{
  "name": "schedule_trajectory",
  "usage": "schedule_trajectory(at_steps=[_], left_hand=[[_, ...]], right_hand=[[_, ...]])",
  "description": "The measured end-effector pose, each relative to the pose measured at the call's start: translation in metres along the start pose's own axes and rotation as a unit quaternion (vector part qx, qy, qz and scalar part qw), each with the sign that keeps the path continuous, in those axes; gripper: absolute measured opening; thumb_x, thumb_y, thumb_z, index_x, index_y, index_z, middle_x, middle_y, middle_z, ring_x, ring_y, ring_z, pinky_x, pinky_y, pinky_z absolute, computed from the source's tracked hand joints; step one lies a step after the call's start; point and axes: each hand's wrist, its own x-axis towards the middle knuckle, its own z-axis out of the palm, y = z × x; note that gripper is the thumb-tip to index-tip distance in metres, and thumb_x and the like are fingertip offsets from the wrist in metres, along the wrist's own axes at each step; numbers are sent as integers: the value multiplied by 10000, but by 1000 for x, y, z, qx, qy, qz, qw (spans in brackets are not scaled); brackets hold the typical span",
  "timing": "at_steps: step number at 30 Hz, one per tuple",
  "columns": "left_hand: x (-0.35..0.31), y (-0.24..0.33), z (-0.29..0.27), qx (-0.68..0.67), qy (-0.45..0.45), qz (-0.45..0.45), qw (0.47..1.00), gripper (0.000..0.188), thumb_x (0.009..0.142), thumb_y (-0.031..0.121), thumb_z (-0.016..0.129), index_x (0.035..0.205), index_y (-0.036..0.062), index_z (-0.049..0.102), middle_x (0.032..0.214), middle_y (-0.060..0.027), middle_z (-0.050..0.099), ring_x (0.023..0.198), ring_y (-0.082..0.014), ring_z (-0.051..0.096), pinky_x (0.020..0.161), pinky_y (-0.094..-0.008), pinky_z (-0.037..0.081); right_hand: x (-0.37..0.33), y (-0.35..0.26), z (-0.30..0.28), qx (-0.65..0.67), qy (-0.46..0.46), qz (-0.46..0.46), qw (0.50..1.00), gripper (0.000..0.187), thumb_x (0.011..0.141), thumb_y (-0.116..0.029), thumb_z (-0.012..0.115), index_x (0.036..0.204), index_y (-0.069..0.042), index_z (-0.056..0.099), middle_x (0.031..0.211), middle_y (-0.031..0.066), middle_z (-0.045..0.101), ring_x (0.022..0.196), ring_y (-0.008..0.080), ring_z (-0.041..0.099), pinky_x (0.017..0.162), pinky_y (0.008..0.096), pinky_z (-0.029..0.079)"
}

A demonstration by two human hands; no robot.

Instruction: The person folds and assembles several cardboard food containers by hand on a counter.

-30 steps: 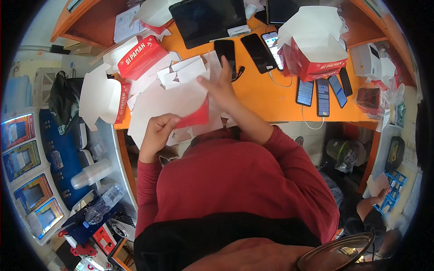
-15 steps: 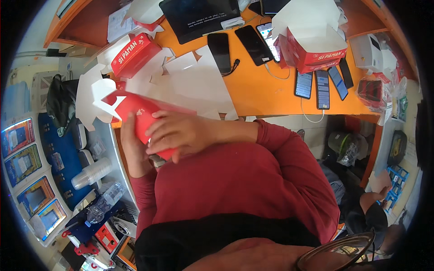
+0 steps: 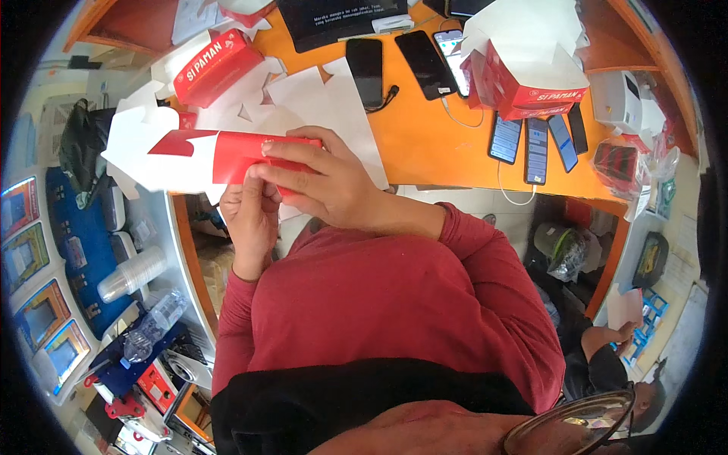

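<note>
A partly folded red and white cardboard box (image 3: pixel 231 161) is in both my hands, just off the table's front edge. Its white flaps spread out to the left. My left hand (image 3: pixel 252 220) pinches the lower edge, thumb and fingers pressed together. From the right, my right hand (image 3: pixel 327 176) wraps over the box's red end, fingers pointing left. Flat white cardboard blanks (image 3: pixel 322 106) lie behind the box on the orange table (image 3: pixel 425 152). A folded red box (image 3: pixel 216 67) rests at the back left.
An open red and white box (image 3: pixel 531 80) stands at the right, beside several phones (image 3: pixel 536 148) with cables. A dark-screened tablet (image 3: pixel 341 19) is at the back. Stacked plastic cups (image 3: pixel 133 274) and a plastic bottle (image 3: pixel 155 326) are at the left. Another person (image 3: pixel 614 356) is at the lower right.
The box has turned from slanting to nearly level, its flaps now pointing left. My right hand has moved up and right to its end; my left hand has shifted to its underside.
</note>
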Motion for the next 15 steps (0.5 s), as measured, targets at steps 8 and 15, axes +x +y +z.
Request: schedule_trajectory(at_steps=[8,15], left_hand=[[-3,-28,10,-60,-9,-97,993,212,1014,161,526,1064,-6,646,1001,-90,678,885,-135,651,789,-275,535],[-7,-28,14,341,-1,-64,938,270,1003,195,549,1132,-17,656,938,-47,690,808,-82,598,708,-261,484]], right_hand=[[-20,5,-1,-121,-56,105,985,447,883,-186,615,1303,-37,578,1344,125,532,1007,295,541,889,387,447],[-54,24,-13,160,23,309,937,511,978,-159,487,1466,-55,375,1303,196,472,1023,317,527,918,404,437]])
